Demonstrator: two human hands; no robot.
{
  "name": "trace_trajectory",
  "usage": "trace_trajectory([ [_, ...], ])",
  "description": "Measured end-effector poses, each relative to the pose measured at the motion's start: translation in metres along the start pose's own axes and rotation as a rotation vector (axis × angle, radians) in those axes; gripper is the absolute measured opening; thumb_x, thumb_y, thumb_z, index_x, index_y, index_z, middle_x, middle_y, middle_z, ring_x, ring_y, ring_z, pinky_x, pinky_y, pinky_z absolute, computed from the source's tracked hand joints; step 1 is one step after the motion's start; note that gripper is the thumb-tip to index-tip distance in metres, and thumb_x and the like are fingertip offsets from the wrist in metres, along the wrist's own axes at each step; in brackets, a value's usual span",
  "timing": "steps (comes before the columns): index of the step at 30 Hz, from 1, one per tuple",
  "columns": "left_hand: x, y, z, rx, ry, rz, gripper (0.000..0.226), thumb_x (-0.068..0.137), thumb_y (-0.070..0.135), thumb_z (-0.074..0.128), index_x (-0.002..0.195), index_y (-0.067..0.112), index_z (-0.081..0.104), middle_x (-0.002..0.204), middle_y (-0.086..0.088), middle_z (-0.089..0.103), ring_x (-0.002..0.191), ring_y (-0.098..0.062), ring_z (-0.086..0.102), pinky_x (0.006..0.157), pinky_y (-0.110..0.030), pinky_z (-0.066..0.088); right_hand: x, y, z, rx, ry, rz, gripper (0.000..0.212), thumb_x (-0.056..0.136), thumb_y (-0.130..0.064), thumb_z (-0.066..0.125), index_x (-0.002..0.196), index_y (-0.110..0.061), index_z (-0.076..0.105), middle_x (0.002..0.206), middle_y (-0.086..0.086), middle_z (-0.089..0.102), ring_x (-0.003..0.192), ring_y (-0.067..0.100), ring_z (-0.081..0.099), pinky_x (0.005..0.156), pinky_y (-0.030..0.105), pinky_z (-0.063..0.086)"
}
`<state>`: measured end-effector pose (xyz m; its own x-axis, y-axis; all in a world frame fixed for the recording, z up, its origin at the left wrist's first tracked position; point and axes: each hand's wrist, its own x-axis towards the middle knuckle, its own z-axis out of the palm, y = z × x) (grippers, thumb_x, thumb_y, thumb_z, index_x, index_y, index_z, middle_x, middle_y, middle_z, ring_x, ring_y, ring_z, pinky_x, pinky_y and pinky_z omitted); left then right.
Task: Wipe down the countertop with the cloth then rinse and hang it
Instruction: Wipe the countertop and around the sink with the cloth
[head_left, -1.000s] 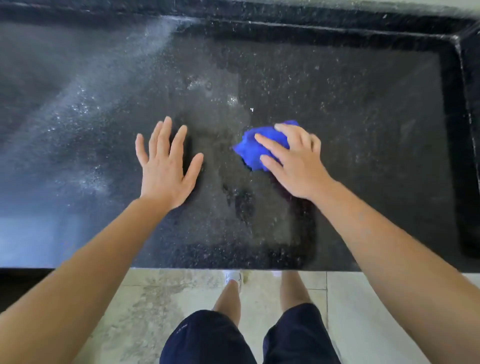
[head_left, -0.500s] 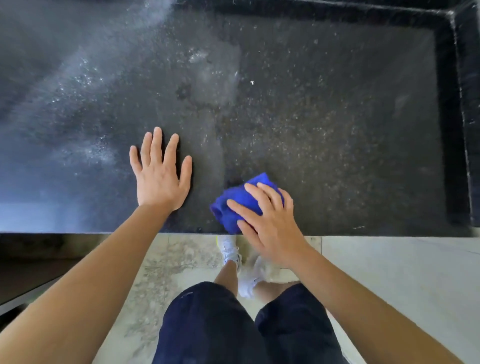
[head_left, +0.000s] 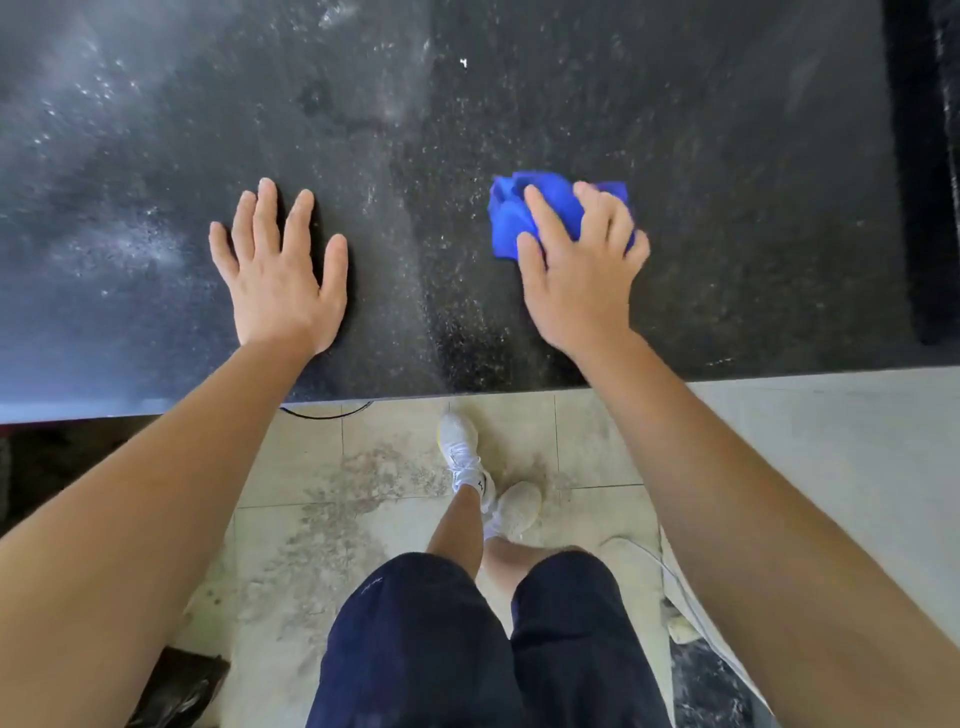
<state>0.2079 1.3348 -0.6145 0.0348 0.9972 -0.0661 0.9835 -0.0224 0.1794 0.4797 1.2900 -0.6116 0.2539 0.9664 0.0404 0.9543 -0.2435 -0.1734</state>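
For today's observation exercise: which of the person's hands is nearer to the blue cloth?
Right. The right hand lies on the blue cloth, its fingers pressing it to the countertop. The left hand lies flat, well to the cloth's left, not touching it.

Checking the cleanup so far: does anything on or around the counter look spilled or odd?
A pale dusty film streaks the dark countertop left of the cloth, thickest beyond the left hand. A grey smear stains the floor tiles below. The right hand presses the cloth flat.

Light: bright daylight | Glare: pale sheen cast on the black speckled stone desk (head_left: 675, 130) at left | Blur: slight | Edges: bowed by wide-angle lens
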Motion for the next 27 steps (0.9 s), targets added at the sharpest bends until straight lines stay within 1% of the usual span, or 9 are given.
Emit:
trace_trajectory([
  [5, -0.002, 0.0, -0.003, 0.026, -0.016, 0.012, 0.061, 0.102, 0.052, 0.025, 0.155, 0.021, 0.026, 0.165, -0.011, 0.012, 0.152, -0.029, 0.007, 0.121, -0.056, 0.0, -0.102, -0.055, -0.003, 0.128, -0.119, -0.353, 0.04, 0.1, -0.043, 0.044, 0.138, -0.035, 0.056, 0.147, 0.01, 0.047, 0.135, 0.033, 0.04, 0.105, 0.052, 0.026],
  [9, -0.002, 0.001, -0.005, 0.036, -0.035, 0.014, 0.064, 0.101, 0.054, 0.025, 0.155, 0.021, 0.024, 0.165, -0.011, 0.011, 0.152, -0.029, 0.005, 0.121, -0.057, -0.001, -0.094, -0.003, -0.013, 0.111, -0.221, -0.587, 0.043, 0.1, -0.049, 0.042, 0.14, -0.038, 0.054, 0.149, 0.006, 0.043, 0.136, 0.028, 0.038, 0.107, 0.047, 0.025],
  [11, -0.002, 0.001, -0.005, 0.021, -0.032, 0.015, 0.064, 0.1, 0.055, 0.027, 0.154, 0.021, 0.025, 0.165, -0.011, 0.012, 0.152, -0.029, 0.005, 0.121, -0.057, -0.001, -0.075, 0.038, -0.019, 0.086, -0.221, -0.502, 0.045, 0.099, -0.053, 0.04, 0.142, -0.042, 0.049, 0.152, 0.004, 0.039, 0.139, 0.026, 0.034, 0.108, 0.046, 0.024],
  [14, 0.001, 0.003, -0.004, -0.006, -0.021, 0.015, 0.064, 0.099, 0.055, 0.029, 0.153, 0.021, 0.028, 0.164, -0.01, 0.014, 0.152, -0.029, 0.006, 0.121, -0.056, -0.002, -0.029, 0.078, -0.027, 0.071, -0.166, -0.101, 0.047, 0.099, -0.056, 0.04, 0.145, -0.048, 0.041, 0.156, 0.002, 0.031, 0.143, 0.027, 0.024, 0.112, 0.049, 0.019],
  [16, 0.002, 0.002, -0.004, -0.002, -0.02, 0.018, 0.064, 0.099, 0.055, 0.029, 0.153, 0.022, 0.028, 0.164, -0.01, 0.014, 0.152, -0.029, 0.006, 0.121, -0.055, -0.002, 0.001, 0.073, -0.024, 0.074, -0.134, 0.132, 0.048, 0.1, -0.053, 0.039, 0.147, -0.047, 0.038, 0.158, 0.003, 0.026, 0.145, 0.028, 0.02, 0.114, 0.051, 0.014],
  [18, 0.001, 0.0, -0.004, 0.008, -0.022, 0.014, 0.064, 0.099, 0.056, 0.029, 0.153, 0.022, 0.028, 0.165, -0.01, 0.013, 0.152, -0.029, 0.006, 0.121, -0.055, -0.003, 0.013, 0.041, -0.015, 0.059, -0.127, 0.193, 0.049, 0.1, -0.051, 0.035, 0.148, -0.045, 0.036, 0.159, 0.004, 0.024, 0.145, 0.029, 0.019, 0.114, 0.053, 0.013],
  [20, 0.001, -0.001, -0.003, 0.012, -0.039, 0.018, 0.064, 0.099, 0.056, 0.029, 0.154, 0.023, 0.027, 0.165, -0.01, 0.012, 0.152, -0.029, 0.006, 0.121, -0.055, -0.003, -0.003, 0.003, -0.006, 0.037, -0.118, 0.056, 0.048, 0.1, -0.051, 0.035, 0.147, -0.043, 0.041, 0.158, 0.007, 0.029, 0.144, 0.032, 0.025, 0.112, 0.056, 0.017],
  [23, 0.002, -0.002, -0.004, 0.005, -0.046, 0.02, 0.065, 0.098, 0.055, 0.029, 0.154, 0.022, 0.027, 0.165, -0.01, 0.012, 0.152, -0.031, 0.006, 0.121, -0.056, -0.002, -0.065, -0.049, -0.001, 0.078, -0.119, -0.344, 0.043, 0.1, -0.047, 0.042, 0.14, -0.038, 0.053, 0.151, 0.011, 0.042, 0.139, 0.035, 0.036, 0.109, 0.057, 0.024],
  [27, 0.002, -0.003, -0.005, -0.02, -0.058, 0.038, 0.065, 0.099, 0.054, 0.031, 0.153, 0.019, 0.029, 0.164, -0.013, 0.014, 0.151, -0.033, 0.007, 0.121, -0.057, -0.001, -0.105, -0.061, -0.007, 0.107, -0.273, -0.724, 0.042, 0.1, -0.044, 0.046, 0.141, -0.037, 0.052, 0.153, 0.009, 0.041, 0.141, 0.033, 0.035, 0.112, 0.056, 0.023],
])
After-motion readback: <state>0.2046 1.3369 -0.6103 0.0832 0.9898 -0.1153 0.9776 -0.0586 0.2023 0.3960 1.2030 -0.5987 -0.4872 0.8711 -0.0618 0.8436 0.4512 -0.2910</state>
